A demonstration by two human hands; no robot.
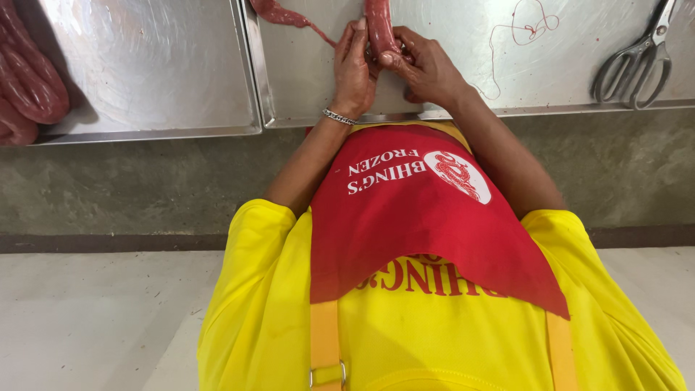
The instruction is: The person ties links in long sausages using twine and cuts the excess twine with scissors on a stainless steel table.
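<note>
Your yellow shirt (268, 289) and red apron (413, 217), with a round white emblem near its top edge, filled the lower view. Beyond them ran the steel worktop (449, 72), where a metal tray (152, 65) on your left carried filled sausages (29, 80). Both your hands met over one sausage link (379, 25): your left hand (355, 69), a silver bracelet (339, 116) at its wrist, pinched beside it, and your right hand (427, 69) was clamped on its end. Scissors (637, 61) and loose string (525, 25) lay to your right.
</note>
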